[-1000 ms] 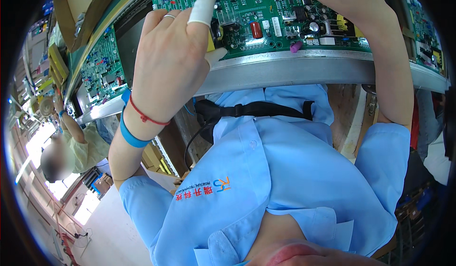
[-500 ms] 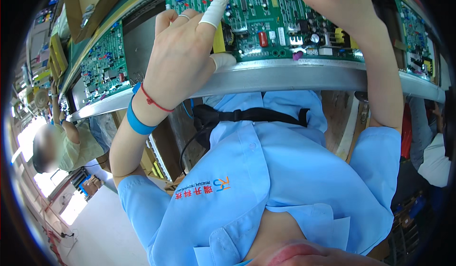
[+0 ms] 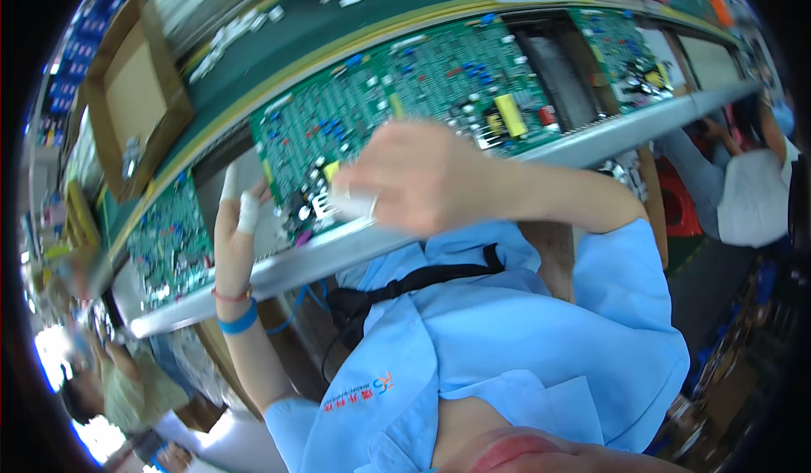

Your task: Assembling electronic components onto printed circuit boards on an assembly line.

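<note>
Green PCB pair [image 3: 363, 106], long axis L–R along metal rail [image 3: 583, 142], lay just right of L hand [image 3: 236, 232], fingers loosely apart, apparently empty; R hand [image 3: 431, 177] nr front edge, curled, blurred, hold can't tell.

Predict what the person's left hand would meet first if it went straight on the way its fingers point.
Probably the far yellow-edged rail, beyond the gap between two green circuit boards; depth is unclear, so the left hand might pass above it instead.
</note>
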The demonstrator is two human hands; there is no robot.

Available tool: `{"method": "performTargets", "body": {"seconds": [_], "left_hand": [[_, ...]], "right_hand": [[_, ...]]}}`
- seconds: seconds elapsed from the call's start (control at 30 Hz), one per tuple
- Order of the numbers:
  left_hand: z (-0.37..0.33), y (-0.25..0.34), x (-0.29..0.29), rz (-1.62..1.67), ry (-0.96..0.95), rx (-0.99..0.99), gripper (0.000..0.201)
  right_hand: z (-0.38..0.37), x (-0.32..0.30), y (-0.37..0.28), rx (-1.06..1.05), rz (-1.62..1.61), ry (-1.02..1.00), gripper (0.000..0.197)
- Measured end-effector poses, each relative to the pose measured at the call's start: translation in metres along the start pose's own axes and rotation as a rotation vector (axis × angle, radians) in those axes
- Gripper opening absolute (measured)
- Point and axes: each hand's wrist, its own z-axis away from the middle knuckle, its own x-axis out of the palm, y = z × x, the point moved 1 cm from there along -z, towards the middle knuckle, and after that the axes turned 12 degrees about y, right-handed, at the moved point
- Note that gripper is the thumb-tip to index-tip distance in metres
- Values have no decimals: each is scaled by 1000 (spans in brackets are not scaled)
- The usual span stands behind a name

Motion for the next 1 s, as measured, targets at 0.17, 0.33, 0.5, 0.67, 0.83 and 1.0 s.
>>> {"method": "performTargets", "body": {"seconds": [0.17,0.33,0.5,0.67,0.83,1.0], "left_hand": [[-2,-2,2,-6,-67,53,74],[-7,4,19,-17,-174,108,80],[-13,14,54,57,-318,118,90],[-21,27,81,79,-417,109,89],[-28,33,97,6,-452,118,90],[-33,42,121,0,-497,156,90]], "right_hand": [[17,16,-47,107,-128,-177,32],[21,31,-65,132,-89,-233,29],[25,40,-78,148,12,-332,27],[27,32,-76,242,134,-470,29],[32,22,-70,346,317,-595,36],[40,2,-62,415,407,-547,34]]}}
